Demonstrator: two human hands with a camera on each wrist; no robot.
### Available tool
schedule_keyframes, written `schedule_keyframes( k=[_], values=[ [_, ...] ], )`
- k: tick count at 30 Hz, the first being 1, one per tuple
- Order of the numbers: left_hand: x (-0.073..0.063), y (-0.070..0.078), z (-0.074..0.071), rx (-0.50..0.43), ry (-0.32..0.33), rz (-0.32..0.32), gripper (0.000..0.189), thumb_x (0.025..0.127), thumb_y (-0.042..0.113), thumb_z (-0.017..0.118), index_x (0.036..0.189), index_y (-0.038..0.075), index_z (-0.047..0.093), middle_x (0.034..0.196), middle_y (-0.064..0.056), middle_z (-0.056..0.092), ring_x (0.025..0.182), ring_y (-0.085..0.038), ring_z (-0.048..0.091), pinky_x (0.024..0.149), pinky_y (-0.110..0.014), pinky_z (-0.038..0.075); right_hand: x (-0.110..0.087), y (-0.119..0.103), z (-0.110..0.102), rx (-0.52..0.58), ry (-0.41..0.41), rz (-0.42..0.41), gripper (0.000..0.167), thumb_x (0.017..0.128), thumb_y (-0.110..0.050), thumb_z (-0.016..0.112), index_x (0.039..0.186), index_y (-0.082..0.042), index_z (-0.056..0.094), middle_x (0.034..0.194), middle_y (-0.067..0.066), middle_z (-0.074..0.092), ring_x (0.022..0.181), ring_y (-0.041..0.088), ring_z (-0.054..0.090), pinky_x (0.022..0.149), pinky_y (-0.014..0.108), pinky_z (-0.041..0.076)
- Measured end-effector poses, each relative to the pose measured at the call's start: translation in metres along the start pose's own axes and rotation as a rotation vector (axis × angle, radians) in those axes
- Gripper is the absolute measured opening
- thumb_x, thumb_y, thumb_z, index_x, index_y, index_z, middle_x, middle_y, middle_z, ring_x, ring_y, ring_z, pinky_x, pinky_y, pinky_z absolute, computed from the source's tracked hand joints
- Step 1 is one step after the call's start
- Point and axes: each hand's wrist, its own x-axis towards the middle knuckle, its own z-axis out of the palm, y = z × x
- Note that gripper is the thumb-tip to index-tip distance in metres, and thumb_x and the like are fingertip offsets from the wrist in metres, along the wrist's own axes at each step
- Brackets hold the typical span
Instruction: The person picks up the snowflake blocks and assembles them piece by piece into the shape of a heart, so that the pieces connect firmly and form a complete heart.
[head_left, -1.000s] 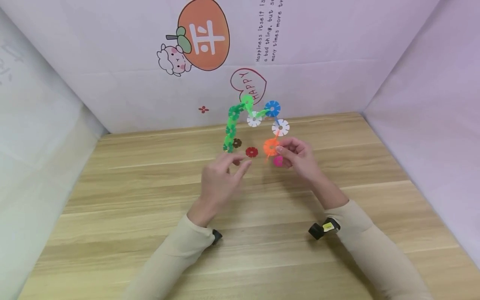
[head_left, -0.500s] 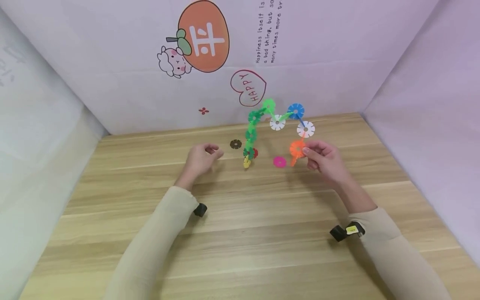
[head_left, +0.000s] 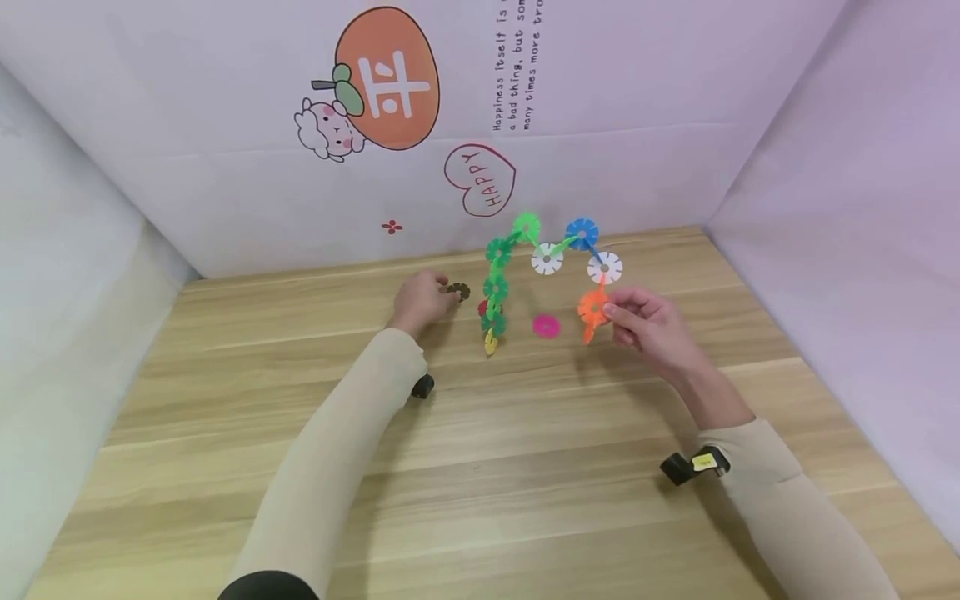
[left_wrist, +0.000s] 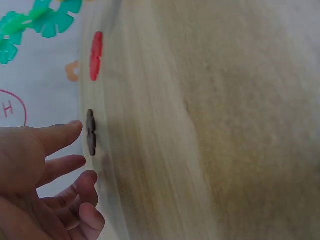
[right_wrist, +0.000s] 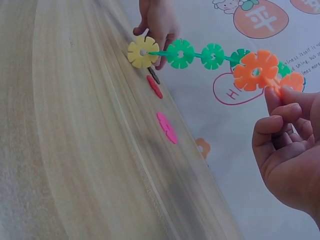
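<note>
My right hand (head_left: 651,329) pinches an orange snowflake disc (head_left: 590,310), one end of a linked chain of slotted plastic discs held above the table. From there the chain arches through white, blue (head_left: 581,228) and several green discs (head_left: 495,288) to a yellow disc (head_left: 490,343) hanging at the other end. At the back of the table my left hand (head_left: 420,302) reaches to a loose brown disc (head_left: 462,291). In the left wrist view its fingers are spread, with the fingertips right beside the brown disc and nothing gripped.
A loose pink disc (head_left: 546,326) lies on the wooden table (head_left: 480,483) below the chain. A red disc (head_left: 483,309) is partly hidden behind the green links. White printed cloth (head_left: 600,100) rises behind the table and at both sides.
My left hand let go of the chain's left end, drew back left, then moved forward to the brown disc. My right hand carried the chain rightward, then held nearly still.
</note>
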Motion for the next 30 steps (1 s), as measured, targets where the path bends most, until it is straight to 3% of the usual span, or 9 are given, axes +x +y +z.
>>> schedule_keyframes(
  k=[9, 18, 21, 24, 27, 30],
  values=[
    [0.005, 0.001, 0.005, 0.066, 0.039, 0.001, 0.038, 0.095, 0.032, 0.072, 0.127, 0.014, 0.069, 0.128, -0.008, 0.063, 0.119, -0.026, 0.057, 0.094, -0.044, 0.047, 0.002, 0.001, 0.005, -0.013, 0.011, 0.021, 0.005, 0.100, -0.005, 0.062, 0.101, -0.006, 0.067, 0.081, -0.001, 0.065, 0.055, 0.008, 0.046, 0.052, 0.019, 0.042],
    [0.002, -0.008, 0.001, 0.000, 0.078, 0.011, 0.026, 0.092, 0.022, 0.075, 0.113, 0.012, 0.064, 0.110, -0.009, 0.065, 0.098, -0.025, 0.058, 0.084, -0.042, 0.047, 0.005, 0.003, 0.008, -0.026, 0.012, 0.017, 0.004, 0.099, -0.005, 0.063, 0.102, -0.004, 0.066, 0.081, 0.001, 0.063, 0.057, 0.008, 0.046, 0.053, 0.020, 0.042],
    [-0.004, -0.017, -0.002, -0.101, 0.103, 0.007, 0.023, 0.093, 0.015, 0.073, 0.114, 0.012, 0.064, 0.104, -0.008, 0.067, 0.093, -0.025, 0.060, 0.081, -0.041, 0.047, 0.006, 0.005, 0.010, -0.022, 0.008, 0.015, 0.005, 0.099, -0.004, 0.063, 0.103, -0.002, 0.065, 0.082, 0.002, 0.064, 0.057, 0.008, 0.046, 0.053, 0.021, 0.041],
    [-0.014, -0.026, -0.008, -0.278, 0.144, 0.001, 0.022, 0.094, 0.012, 0.072, 0.115, 0.009, 0.068, 0.101, -0.009, 0.068, 0.092, -0.024, 0.063, 0.080, -0.038, 0.049, 0.008, 0.006, 0.013, -0.028, 0.004, 0.013, 0.008, 0.099, -0.004, 0.062, 0.104, 0.001, 0.064, 0.083, 0.002, 0.063, 0.057, 0.009, 0.046, 0.053, 0.020, 0.041],
    [-0.030, -0.031, -0.017, -0.451, 0.201, 0.011, 0.021, 0.092, 0.014, 0.075, 0.111, 0.003, 0.072, 0.100, -0.011, 0.070, 0.091, -0.024, 0.064, 0.078, -0.033, 0.052, 0.010, 0.006, 0.017, -0.058, -0.004, 0.014, 0.008, 0.100, -0.006, 0.062, 0.105, -0.001, 0.065, 0.084, 0.001, 0.063, 0.057, 0.009, 0.045, 0.053, 0.021, 0.041],
    [-0.051, -0.031, -0.030, -0.528, 0.226, 0.051, 0.021, 0.091, 0.019, 0.077, 0.103, 0.002, 0.074, 0.098, -0.010, 0.070, 0.087, -0.021, 0.063, 0.070, -0.029, 0.051, 0.011, 0.005, 0.021, -0.050, -0.008, 0.014, 0.006, 0.100, -0.007, 0.062, 0.104, -0.005, 0.067, 0.084, 0.000, 0.063, 0.057, 0.009, 0.045, 0.053, 0.021, 0.040]
  ],
)
